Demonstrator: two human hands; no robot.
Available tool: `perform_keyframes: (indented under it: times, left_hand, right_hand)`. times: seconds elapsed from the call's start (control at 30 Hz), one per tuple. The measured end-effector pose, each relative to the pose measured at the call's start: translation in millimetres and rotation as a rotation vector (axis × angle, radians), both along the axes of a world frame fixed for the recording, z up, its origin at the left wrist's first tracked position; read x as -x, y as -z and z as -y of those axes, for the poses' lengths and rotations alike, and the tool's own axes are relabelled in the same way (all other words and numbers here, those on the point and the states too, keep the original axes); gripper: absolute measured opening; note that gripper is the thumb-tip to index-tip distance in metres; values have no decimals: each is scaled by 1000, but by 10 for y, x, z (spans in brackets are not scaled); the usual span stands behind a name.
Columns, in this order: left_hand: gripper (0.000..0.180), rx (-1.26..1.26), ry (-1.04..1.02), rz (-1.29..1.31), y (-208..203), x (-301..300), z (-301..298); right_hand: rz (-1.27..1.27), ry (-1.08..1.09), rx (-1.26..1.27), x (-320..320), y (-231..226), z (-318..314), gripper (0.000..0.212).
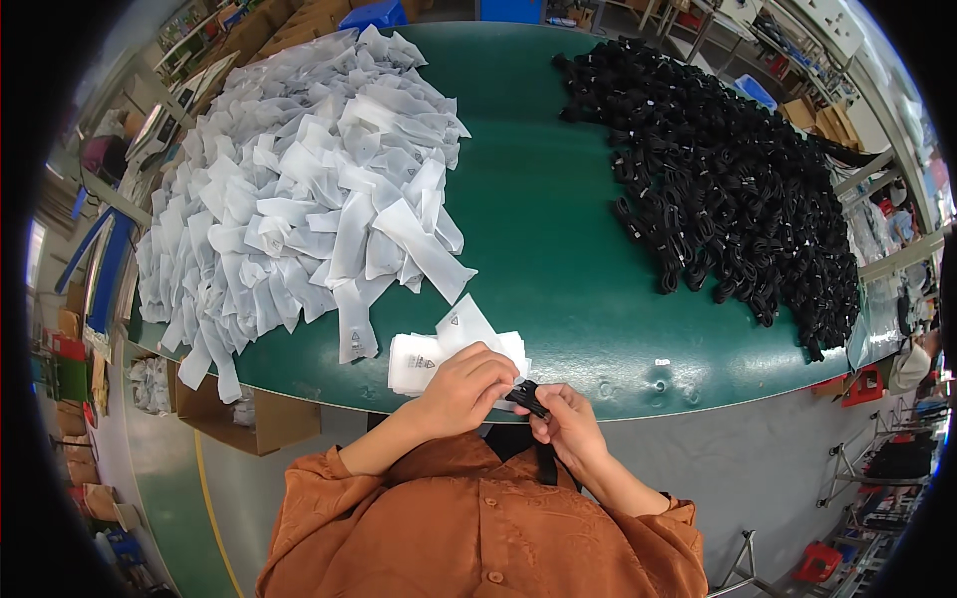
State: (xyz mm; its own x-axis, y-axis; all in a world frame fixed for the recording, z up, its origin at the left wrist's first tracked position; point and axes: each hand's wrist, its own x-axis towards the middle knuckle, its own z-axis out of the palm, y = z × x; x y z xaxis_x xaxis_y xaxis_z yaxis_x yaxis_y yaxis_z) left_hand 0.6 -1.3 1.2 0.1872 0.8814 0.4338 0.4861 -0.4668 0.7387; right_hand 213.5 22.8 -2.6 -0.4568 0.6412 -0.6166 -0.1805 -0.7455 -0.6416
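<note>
At the table's near edge my left hand (467, 387) is closed, its fingertips pinching a translucent white plastic bag (465, 324) whose far end sticks up past the knuckles. In my right hand (570, 427) is a bundled black cable (528, 399), gripped between thumb and fingers. The cable's far end meets the left fingertips at the bag. How much of it lies inside the bag is hidden by the fingers. Under and beside my left hand lies a stack of flat white bags (407, 365) with small printed marks.
A big heap of filled white bags (299, 189) covers the left of the green table (528, 179). Many bundled black cables (728, 179) are piled at the right. Below the left table edge stands an open cardboard box (259, 424). A small white label (662, 362) lies at the front right.
</note>
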Motion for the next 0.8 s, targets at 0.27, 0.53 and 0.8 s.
perform_keyframes:
  times: [0.27,0.53,0.8]
  left_hand:
    - [14,2,-50,0,22,-41,23]
    - [11,75,-89,93,-92,-28,-15]
    - [9,144,-86,132,-179,71,-64]
  right_hand:
    - [98,-15,-280,52,83,128,19]
    - [410,-41,-1636,63,65,-32,34]
    - [229,-260,-1860,-43,-149,-360,36]
